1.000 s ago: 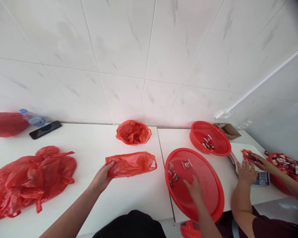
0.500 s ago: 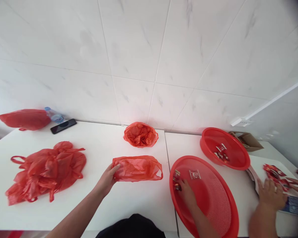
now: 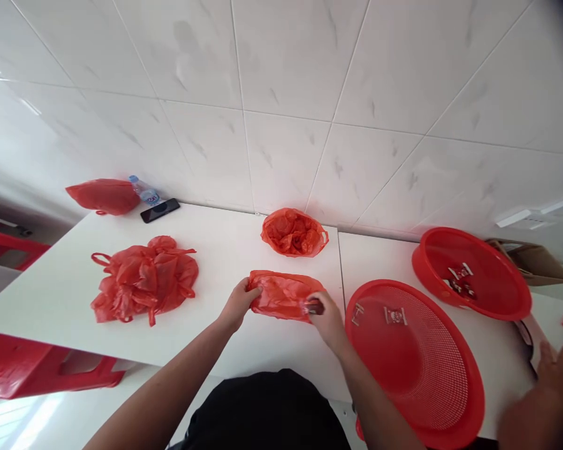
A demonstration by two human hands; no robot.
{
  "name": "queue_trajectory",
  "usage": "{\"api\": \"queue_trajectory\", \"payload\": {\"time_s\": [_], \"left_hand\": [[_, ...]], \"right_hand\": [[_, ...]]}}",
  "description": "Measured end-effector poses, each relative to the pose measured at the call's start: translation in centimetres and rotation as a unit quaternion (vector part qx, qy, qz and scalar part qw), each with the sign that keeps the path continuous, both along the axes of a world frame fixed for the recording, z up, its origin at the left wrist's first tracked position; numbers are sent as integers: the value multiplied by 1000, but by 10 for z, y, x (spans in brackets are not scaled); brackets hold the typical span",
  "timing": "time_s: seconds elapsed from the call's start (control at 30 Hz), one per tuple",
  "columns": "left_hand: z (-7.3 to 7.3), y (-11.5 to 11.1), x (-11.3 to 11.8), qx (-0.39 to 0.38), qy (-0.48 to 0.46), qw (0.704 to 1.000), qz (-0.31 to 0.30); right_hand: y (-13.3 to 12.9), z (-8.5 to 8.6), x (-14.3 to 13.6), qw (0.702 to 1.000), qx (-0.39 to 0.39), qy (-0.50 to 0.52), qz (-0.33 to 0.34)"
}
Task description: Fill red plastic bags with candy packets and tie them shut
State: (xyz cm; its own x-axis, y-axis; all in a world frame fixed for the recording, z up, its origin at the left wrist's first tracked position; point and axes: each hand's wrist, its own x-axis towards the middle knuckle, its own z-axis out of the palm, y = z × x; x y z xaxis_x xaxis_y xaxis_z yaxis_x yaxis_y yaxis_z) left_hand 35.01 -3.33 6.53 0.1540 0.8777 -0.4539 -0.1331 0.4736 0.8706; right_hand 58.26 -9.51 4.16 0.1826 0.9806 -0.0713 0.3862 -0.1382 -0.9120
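Observation:
My left hand (image 3: 239, 302) pinches the left edge of an open red plastic bag (image 3: 281, 295) on the white table. At the bag's right end, my right hand (image 3: 327, 317) grips a small dark wrapped candy (image 3: 314, 306), held over the bag's mouth. Just right of that hand stands a large red plastic colander (image 3: 403, 356). In it lie a red-and-white wrapped candy (image 3: 395, 316) and another small wrapper (image 3: 357, 314) near its left rim.
Behind the bag sits another red bag (image 3: 294, 232) against the wall. A pile of red bags (image 3: 145, 281), a phone (image 3: 160, 210), a water bottle (image 3: 145, 191) and a full-looking red bag (image 3: 104, 196) are leftward. A red basin (image 3: 478, 269), cardboard box (image 3: 535, 262) and co-worker's hand (image 3: 560, 375) are rightward.
My right hand has come out of the colander with candy and moved left to the bag. My left hand still holds the bag's edge. The camera view has swung leftward.

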Motion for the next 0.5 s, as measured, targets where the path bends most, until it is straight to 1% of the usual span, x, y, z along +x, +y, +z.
{"api": "queue_trajectory", "payload": {"time_s": [0.07,0.13,0.2,0.23,0.3,0.37,0.43,0.5], "left_hand": [[1,-4,1,-1,-8,1000,-16],[2,-7,1,-4,-15,999,-28],[3,-9,-1,-6,-21,999,-31],[3,-9,-2,-7,-21,999,-31],[3,-9,-5,-9,-19,999,-26],[2,-7,-7,-10,-14,1000,-19],[2,-4,-8,-10,-9,1000,-14],[2,-2,-7,-10,-2,1000,-13]], "right_hand": [[21,-8,-29,1000,-7,0,22],[38,-17,-45,1000,-19,-3,21],[48,-21,-46,999,-31,-9,10],[49,-20,-41,999,-36,-13,5],[40,-12,-18,999,-44,-25,-14],[21,5,18,996,-52,-49,-48],[-5,29,69,990,-59,-83,-95],[-35,56,129,979,-65,-122,-147]]}}
